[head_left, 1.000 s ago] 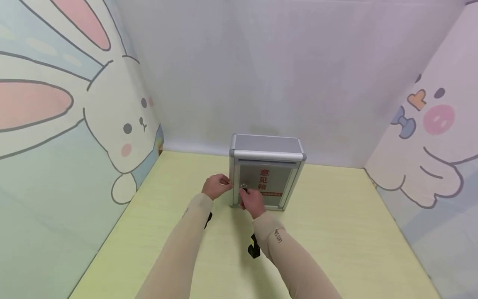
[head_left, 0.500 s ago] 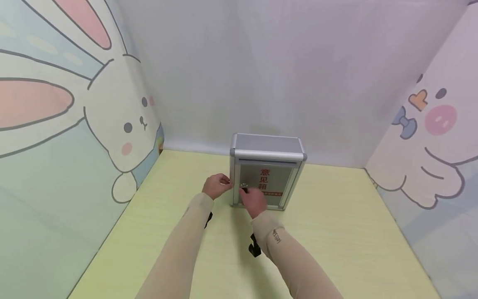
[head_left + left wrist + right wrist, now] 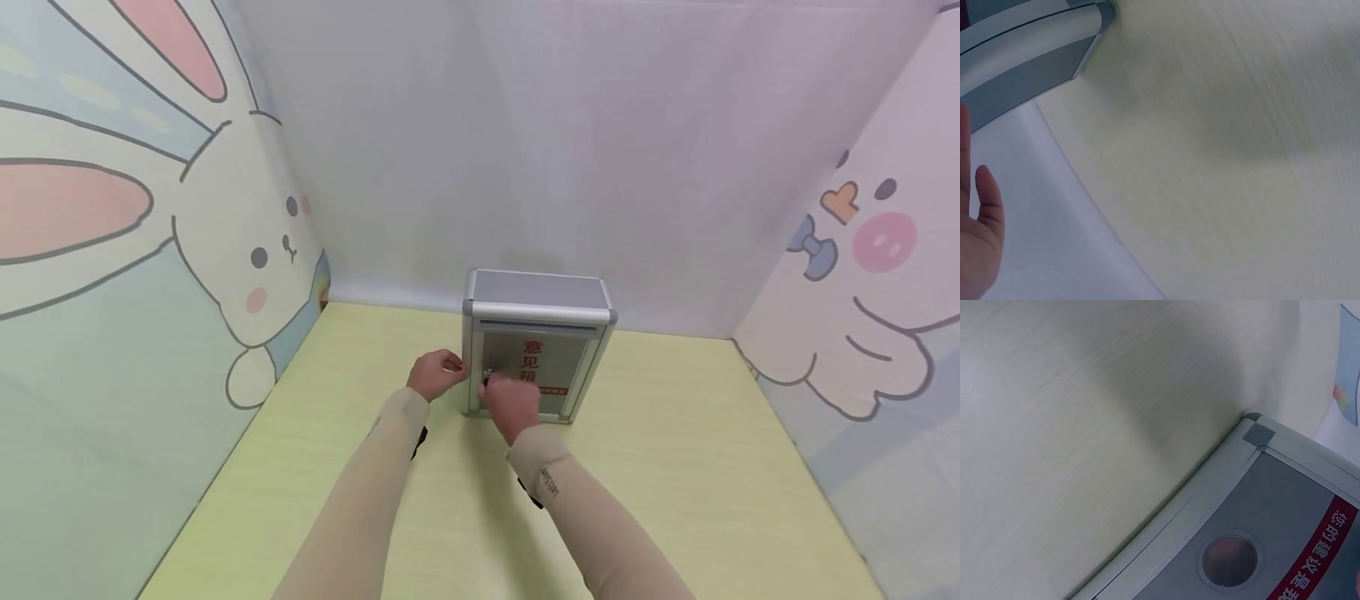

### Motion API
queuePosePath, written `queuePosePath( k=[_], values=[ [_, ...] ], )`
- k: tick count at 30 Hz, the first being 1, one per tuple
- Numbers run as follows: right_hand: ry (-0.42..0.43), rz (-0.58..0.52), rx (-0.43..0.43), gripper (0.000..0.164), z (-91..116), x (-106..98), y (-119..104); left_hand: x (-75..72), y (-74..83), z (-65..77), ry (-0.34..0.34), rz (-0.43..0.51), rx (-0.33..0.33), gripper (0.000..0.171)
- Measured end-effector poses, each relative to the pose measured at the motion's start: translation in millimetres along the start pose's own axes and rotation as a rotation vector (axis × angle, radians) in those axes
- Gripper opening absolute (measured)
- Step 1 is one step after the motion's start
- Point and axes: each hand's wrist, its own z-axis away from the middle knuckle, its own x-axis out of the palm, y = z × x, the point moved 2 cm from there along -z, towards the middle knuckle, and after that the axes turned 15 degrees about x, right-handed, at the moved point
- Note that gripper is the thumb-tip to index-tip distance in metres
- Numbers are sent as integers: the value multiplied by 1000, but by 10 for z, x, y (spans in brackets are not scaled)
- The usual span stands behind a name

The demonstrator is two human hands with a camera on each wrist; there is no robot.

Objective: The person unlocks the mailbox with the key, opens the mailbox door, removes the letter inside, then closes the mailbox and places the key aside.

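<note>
A grey metal suggestion box (image 3: pixel 557 354) with silver edges and red characters stands upright, its front facing me. My right hand (image 3: pixel 512 408) is at the small lock (image 3: pixel 489 372) on the left of its door, thumb and fingers pinching a small black-headed key (image 3: pixel 487 380); most of the key is hidden. My left hand (image 3: pixel 437 374) steadies the box's left side, its fingertips right at the edge. In the left wrist view the fingers of the left hand (image 3: pixel 979 244) look fairly straight beside the box (image 3: pixel 1029 75). The right wrist view shows the door's round window (image 3: pixel 1229 561).
The box rests on a pale yellow wood-grain table (image 3: pixel 660 467), close to a white cloth wall (image 3: pixel 525 150) behind. Side panels carry a cartoon rabbit (image 3: pixel 232 225) on the left and a cartoon animal with a pink cheek (image 3: pixel 855 333) on the right.
My right hand has rolled over at the lock, its knuckles now higher, and the black strap under that wrist has swung mostly out of sight. The left hand and the box stay put.
</note>
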Motion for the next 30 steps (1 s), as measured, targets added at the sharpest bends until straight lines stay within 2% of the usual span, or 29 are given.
queuePosePath(
  k=[3, 5, 8, 11, 13, 17, 21, 30],
  values=[
    [53, 55, -80, 35, 12, 28, -20, 4, -3, -6, -1, -9, 1, 22],
    [49, 62, -94, 27, 18, 29, -28, 6, -4, -8, 0, -9, 6, 22],
    [-34, 49, -50, 24, 21, 18, -32, 11, -3, -8, 4, -6, 10, 22],
    [-169, -4, 39, 29, 28, 15, -35, 17, 3, -8, 3, -10, -1, 21],
    [-211, -59, 103, 33, 30, 28, -36, 18, 13, -7, 4, -16, -10, 20],
    [-216, -192, 210, 41, 38, 65, -18, 15, 33, -8, 5, -22, -20, 20],
    [-228, -269, 239, 41, 43, 86, -1, 9, 30, -9, 7, -26, -24, 20],
    [-268, -262, 250, 39, 46, 103, 4, 15, 20, 8, 12, -12, -5, 20]
  ],
)
